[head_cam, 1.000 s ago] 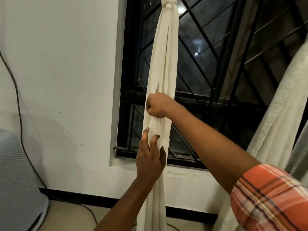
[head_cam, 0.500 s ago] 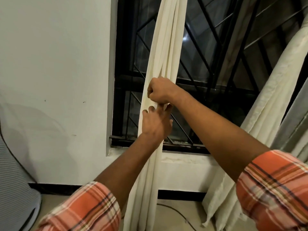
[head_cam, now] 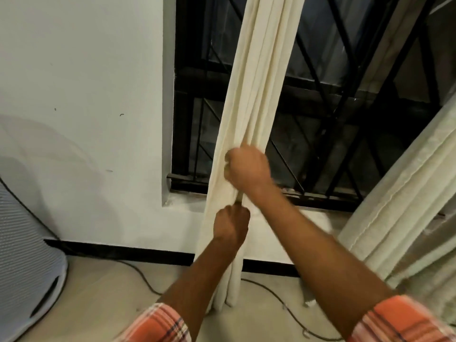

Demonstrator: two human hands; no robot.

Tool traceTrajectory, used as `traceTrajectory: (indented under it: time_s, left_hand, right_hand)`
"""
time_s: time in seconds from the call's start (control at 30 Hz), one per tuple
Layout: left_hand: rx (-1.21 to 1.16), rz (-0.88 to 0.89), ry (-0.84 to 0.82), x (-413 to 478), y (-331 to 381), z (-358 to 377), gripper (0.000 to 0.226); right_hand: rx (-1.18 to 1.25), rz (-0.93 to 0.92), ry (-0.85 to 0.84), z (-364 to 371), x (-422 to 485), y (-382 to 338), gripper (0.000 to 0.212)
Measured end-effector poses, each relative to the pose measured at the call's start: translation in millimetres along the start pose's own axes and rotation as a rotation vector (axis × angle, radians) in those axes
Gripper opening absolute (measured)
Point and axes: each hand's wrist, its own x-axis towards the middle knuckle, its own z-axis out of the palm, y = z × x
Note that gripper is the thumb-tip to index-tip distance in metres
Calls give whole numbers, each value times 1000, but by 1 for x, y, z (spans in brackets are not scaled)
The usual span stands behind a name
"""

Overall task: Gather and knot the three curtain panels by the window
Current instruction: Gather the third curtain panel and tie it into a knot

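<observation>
A cream curtain panel (head_cam: 259, 77), gathered into a narrow bundle of folds, hangs in front of the left part of the window and reaches the floor. My right hand (head_cam: 246, 169) grips the bundle at window-sill height. Just below it, my left hand (head_cam: 232, 224) grips the same bundle with curled fingers. A second cream curtain panel (head_cam: 404, 193) slants down along the right edge, loosely gathered. A grey fabric strip (head_cam: 441, 257) shows beside it at the far right. The upper part of the bundle is out of frame.
The window has a black frame and black diagonal bars (head_cam: 328, 99). A white wall (head_cam: 81, 95) stands to the left, with a black skirting (head_cam: 118, 250) at its foot. A grey mesh appliance (head_cam: 24, 255) stands at the lower left. A dark cable (head_cam: 278, 299) trails over the floor.
The view has tilted downward, so the knot at the top has left the frame. Both hands have slid down the bundle; the left hand went from open fingers on the cloth to a closed grip.
</observation>
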Motion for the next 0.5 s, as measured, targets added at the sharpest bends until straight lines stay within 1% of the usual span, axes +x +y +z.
traceTrajectory:
  time_s: [0.03,0.07,0.1,0.13,0.17,0.2,0.23,0.27,0.3,0.33,0.37,0.4,0.43,0.47,0.5]
  left_hand:
    - [-32,-22,-34,-8,-3,23,6]
    - [-22,-63,-98,-17,-6,42,12]
    - [-62,-48,-65,-25,-8,58,12]
    - [-106,-46,-84,-32,-8,59,3]
    - [-138,-57,-94,-35,-11,64,12]
    - [-131,-92,-88,-36,-12,63,17]
    - [-135,-78,-74,-35,-12,63,14]
    - [-135,-84,-44,-34,-11,63,14]
    - [-127,-80,-28,-33,-11,61,17]
    - [-168,-91,-65,-34,-10,55,22]
    - [-153,-65,-55,-36,-9,57,24]
    - [-169,-61,-84,-39,-7,58,22]
    - [-180,-42,-109,-43,-5,59,18]
    - [-196,-50,-117,-45,-4,62,16]
    - [-178,-49,-74,-48,-4,64,16]
  right_hand:
    - [-19,2,-160,30,-21,-2,20]
    - [-24,16,-298,55,-41,-3,20]
    - [-14,39,-387,74,-58,-3,19]
    - [-5,42,-405,85,-65,0,19]
    - [-9,21,-384,86,-65,2,19]
    - [-17,-6,-333,81,-60,3,19]
    - [-5,-31,-240,72,-52,4,19]
    - [2,-61,-95,59,-43,4,21]
    - [9,-81,84,43,-31,4,23]
    - [19,-82,257,24,-21,3,25]
    - [25,-67,385,6,-10,3,26]
    - [28,-51,454,-9,2,3,27]
    - [21,-31,463,-19,11,3,27]
    - [7,-7,426,-24,18,3,25]
    - [-13,20,367,-19,19,4,21]
